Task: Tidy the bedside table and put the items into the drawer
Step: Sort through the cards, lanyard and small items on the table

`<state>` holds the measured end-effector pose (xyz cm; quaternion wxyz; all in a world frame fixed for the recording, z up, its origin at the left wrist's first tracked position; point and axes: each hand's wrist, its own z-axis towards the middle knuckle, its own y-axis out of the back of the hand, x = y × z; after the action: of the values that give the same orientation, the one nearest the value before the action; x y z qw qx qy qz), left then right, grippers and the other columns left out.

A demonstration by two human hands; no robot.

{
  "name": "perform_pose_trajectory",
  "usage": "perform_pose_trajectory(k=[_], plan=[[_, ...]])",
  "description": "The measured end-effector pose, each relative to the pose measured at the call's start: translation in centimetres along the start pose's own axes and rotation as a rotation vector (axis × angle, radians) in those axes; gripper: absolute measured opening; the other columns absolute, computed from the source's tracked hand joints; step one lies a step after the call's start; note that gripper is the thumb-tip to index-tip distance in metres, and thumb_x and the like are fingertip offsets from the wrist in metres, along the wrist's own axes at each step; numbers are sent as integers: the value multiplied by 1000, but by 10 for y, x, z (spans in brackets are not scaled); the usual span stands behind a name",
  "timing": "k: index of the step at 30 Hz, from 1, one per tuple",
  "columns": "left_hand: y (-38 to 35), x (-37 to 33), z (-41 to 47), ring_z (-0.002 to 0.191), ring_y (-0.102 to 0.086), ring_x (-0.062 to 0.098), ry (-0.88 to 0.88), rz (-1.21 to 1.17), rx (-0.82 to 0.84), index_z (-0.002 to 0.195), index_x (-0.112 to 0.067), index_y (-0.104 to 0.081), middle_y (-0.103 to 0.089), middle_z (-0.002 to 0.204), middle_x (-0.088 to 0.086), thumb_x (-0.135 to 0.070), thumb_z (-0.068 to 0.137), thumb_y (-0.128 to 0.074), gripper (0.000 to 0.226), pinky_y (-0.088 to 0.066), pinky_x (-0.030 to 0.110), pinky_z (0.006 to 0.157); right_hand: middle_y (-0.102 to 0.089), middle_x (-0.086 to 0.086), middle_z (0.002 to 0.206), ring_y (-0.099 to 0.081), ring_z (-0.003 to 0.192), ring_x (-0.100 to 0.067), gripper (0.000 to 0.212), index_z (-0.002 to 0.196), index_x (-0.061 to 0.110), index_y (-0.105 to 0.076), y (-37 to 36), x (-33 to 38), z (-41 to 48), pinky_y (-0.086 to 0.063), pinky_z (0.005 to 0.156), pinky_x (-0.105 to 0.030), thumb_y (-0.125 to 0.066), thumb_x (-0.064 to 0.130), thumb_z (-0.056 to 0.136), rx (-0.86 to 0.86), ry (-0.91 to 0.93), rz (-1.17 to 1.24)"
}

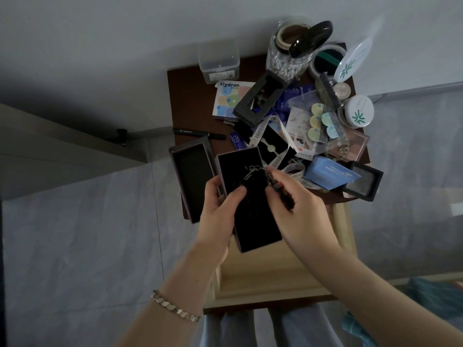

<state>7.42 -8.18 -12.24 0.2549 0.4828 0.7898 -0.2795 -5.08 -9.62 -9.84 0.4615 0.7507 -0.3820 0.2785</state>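
Observation:
My left hand [220,204] grips the left edge of a long box [253,221] with a black lining, held above the open light-wood drawer [270,279]. My right hand [293,206] pinches a dark strap with a metal clasp [263,171] at the box's upper part. The box's matching lid [193,176] lies open side up on the left front of the dark brown bedside table [185,101], which is crowded with small items.
On the table: a clear plastic box [219,63], a Hydron card [229,98], a black pen [198,133], a glass jar [290,53], white round tins [358,111], a blue packet [330,175], a small black frame box [363,181], ribbons, sachets. Grey wall behind; tiled floor left.

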Motion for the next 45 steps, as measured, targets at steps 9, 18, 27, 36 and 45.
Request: perform_pose_trajectory(k=[9,18,27,36,45], plan=[[-4,-3,1,90,-67,16,-42,40,3,108,-32,-49,-66,100,0,-15,89,-56,26,-55,30,73,-56,-4,102,-59,83,-20,50,137,23,-44,-3,2,-6,-49,59,-26,-51,13,88,12,236,-391],[-13,-2,-4,86,-65,9,-58,75,21,117,-28,-44,-65,96,-6,-16,92,-50,29,-50,26,71,-46,-5,122,-46,101,-8,50,141,12,-34,-15,7,-6,-27,73,11,-49,10,93,-73,43,-117],[-16,1,-7,102,-61,19,2,15,25,108,-34,-48,-63,103,0,-20,95,-44,20,-49,39,88,-58,0,76,-54,81,-22,29,106,17,-70,-32,-5,-5,-37,65,-18,-64,26,80,-425,170,-227],[-8,2,-6,100,-64,20,12,23,-47,117,-25,-48,-65,104,2,-26,93,-49,24,-51,45,90,-43,2,124,-38,114,-14,23,109,36,-65,-34,-11,-1,-42,96,-36,-53,30,91,-141,153,-10],[2,-2,-2,77,-69,10,-76,88,-8,113,-26,-50,-68,87,-6,-24,91,-52,22,-55,29,65,-71,-2,96,-69,87,-12,27,110,18,-63,-14,-1,6,-56,74,-22,-62,11,84,35,-330,760]])
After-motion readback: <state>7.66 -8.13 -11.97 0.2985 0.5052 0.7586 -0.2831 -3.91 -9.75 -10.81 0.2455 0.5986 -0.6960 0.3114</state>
